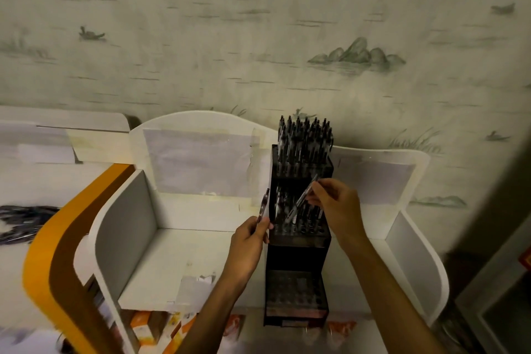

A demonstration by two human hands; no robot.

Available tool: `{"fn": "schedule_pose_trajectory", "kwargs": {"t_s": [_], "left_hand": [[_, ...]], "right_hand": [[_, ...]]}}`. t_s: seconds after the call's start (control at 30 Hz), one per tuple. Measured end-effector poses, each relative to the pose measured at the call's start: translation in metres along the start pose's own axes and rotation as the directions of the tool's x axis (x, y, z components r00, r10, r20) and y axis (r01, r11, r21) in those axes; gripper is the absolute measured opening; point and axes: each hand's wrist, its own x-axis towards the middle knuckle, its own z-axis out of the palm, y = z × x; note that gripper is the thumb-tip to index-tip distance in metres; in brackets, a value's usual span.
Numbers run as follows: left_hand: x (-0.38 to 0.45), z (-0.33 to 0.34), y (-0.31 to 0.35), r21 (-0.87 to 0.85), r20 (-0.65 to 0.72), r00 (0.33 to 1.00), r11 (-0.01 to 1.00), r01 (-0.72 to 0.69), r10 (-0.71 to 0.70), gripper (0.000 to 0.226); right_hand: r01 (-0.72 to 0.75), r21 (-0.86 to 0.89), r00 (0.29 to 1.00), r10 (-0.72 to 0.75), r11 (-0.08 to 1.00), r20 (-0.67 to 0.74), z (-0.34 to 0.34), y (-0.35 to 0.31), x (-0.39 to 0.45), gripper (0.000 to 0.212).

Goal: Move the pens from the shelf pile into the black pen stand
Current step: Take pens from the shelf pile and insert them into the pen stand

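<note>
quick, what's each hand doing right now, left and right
Left hand: grips a spare pen, beside the black pen stand.
Right hand: pinches a slanted pen over the stand's middle tier.

A white shelf unit (184,264) with curved side walls and a rounded back panel stands against a pale wallpaper (258,37) printed with green rocks, reeds and ducks. Taped paper sheets (198,162) cover the back panels. An orange-and-brown curved panel (54,261) sits just beside the shelf's left wall — and orange boxes (143,326) lie below its front edge.
</note>
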Motion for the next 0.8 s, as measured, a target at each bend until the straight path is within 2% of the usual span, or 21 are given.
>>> {"fn": "schedule_pose_trajectory", "kwargs": {"t_s": [0.17,0.27,0.53,0.8], "left_hand": [[0.001,-0.005,0.000,-0.017,0.006,1.000,1.000,-0.013,0.013,0.031],[0.001,-0.006,0.002,-0.051,0.009,0.999,0.998,-0.036,0.036,0.028],[0.003,-0.008,-0.001,-0.025,0.012,0.997,0.997,-0.077,0.077,0.026],[0.002,-0.008,0.002,-0.050,0.028,0.993,0.992,-0.114,0.115,0.027]], "right_hand": [[0.193,-0.303,0.976,-0.213,0.933,-0.034,-0.009,0.002,0.006,0.014],[0.251,-0.408,0.956,-0.291,0.878,-0.039,-0.009,0.006,0.008,0.016],[0.296,-0.484,0.941,-0.339,0.823,0.000,-0.006,0.016,0.004,0.015],[0.287,-0.488,0.951,-0.305,0.825,0.043,-0.003,0.028,0.002,0.016]]}}
